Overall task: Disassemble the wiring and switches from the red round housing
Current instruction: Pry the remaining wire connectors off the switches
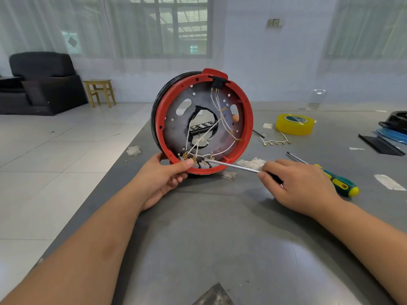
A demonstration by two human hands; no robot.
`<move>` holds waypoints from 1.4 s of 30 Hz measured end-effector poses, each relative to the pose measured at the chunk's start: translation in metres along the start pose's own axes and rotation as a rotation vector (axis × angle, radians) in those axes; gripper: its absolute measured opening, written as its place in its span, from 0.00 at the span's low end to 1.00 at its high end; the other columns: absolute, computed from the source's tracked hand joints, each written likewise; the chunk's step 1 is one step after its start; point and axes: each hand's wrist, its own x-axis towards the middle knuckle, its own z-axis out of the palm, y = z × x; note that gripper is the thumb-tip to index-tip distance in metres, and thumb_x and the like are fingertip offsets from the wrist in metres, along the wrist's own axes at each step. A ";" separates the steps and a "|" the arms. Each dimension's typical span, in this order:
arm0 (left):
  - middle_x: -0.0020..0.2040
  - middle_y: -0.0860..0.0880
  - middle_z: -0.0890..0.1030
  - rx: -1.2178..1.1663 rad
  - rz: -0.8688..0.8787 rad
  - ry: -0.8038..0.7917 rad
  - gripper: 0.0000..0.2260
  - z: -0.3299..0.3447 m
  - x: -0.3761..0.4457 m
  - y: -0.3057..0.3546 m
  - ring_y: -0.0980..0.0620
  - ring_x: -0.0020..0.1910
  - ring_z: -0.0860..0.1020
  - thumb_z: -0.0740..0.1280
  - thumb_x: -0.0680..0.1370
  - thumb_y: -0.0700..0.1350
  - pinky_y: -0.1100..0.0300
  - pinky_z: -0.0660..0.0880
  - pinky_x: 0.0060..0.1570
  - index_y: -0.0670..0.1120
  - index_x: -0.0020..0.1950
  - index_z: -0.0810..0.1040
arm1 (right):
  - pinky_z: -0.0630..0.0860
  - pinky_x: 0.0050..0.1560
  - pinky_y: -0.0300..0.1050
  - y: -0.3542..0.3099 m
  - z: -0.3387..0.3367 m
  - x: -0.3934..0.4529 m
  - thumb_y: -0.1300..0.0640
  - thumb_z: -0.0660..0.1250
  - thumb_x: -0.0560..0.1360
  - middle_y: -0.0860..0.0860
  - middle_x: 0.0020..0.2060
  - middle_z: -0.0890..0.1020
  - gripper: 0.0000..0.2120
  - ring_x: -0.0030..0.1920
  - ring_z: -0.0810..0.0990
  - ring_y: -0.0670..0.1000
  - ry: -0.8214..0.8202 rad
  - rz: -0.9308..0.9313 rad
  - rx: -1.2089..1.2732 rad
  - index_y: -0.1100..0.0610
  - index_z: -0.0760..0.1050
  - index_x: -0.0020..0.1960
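At centre frame, the lower rim of the red round housing (203, 122), stood on edge on the grey table (220, 227), is gripped by the left hand (163, 177). A screwdriver (233, 166) is pinched by the right hand (301, 188), its tip set at the grey switches (203, 165) under the white wiring (211, 130). Farther right lie a green-handled screwdriver (337, 181), loose wires (276, 140) and yellow tape (295, 124).

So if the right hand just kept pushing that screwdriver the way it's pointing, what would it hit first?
Most likely the grey switches at the bottom of the red housing. The right hand aims the screwdriver up-left, and its tip already sits at them, near the left hand thumb.
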 end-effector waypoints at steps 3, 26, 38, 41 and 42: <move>0.39 0.47 0.79 0.066 0.056 0.064 0.40 0.002 0.001 -0.003 0.56 0.26 0.66 0.86 0.55 0.54 0.64 0.63 0.23 0.44 0.62 0.77 | 0.75 0.28 0.43 0.006 0.002 0.001 0.32 0.44 0.80 0.42 0.36 0.77 0.24 0.36 0.77 0.46 -0.033 0.035 -0.071 0.41 0.75 0.50; 0.59 0.57 0.81 0.672 0.258 0.203 0.54 -0.014 0.006 -0.004 0.55 0.58 0.79 0.74 0.50 0.81 0.60 0.72 0.54 0.52 0.68 0.74 | 0.65 0.25 0.42 0.002 0.004 0.001 0.32 0.42 0.79 0.43 0.29 0.74 0.23 0.31 0.74 0.46 -0.054 -0.060 -0.023 0.43 0.68 0.41; 0.68 0.54 0.78 0.677 0.174 0.138 0.65 -0.017 0.013 -0.004 0.51 0.66 0.77 0.80 0.47 0.77 0.49 0.74 0.70 0.49 0.77 0.64 | 0.71 0.29 0.44 -0.001 0.002 0.001 0.33 0.44 0.80 0.43 0.29 0.73 0.23 0.32 0.75 0.46 -0.106 -0.046 0.021 0.44 0.69 0.42; 0.68 0.54 0.77 0.684 0.173 0.129 0.63 -0.020 0.014 -0.007 0.52 0.66 0.77 0.82 0.49 0.76 0.49 0.75 0.69 0.50 0.76 0.64 | 0.73 0.30 0.45 0.000 0.001 0.001 0.32 0.44 0.80 0.43 0.29 0.73 0.22 0.33 0.75 0.46 -0.125 -0.052 0.026 0.44 0.69 0.43; 0.67 0.55 0.78 0.684 0.177 0.123 0.63 -0.020 0.014 -0.007 0.53 0.65 0.77 0.82 0.49 0.75 0.50 0.75 0.68 0.50 0.76 0.64 | 0.74 0.30 0.46 0.000 0.001 0.001 0.32 0.44 0.80 0.43 0.29 0.73 0.22 0.33 0.75 0.46 -0.134 -0.054 0.029 0.44 0.69 0.43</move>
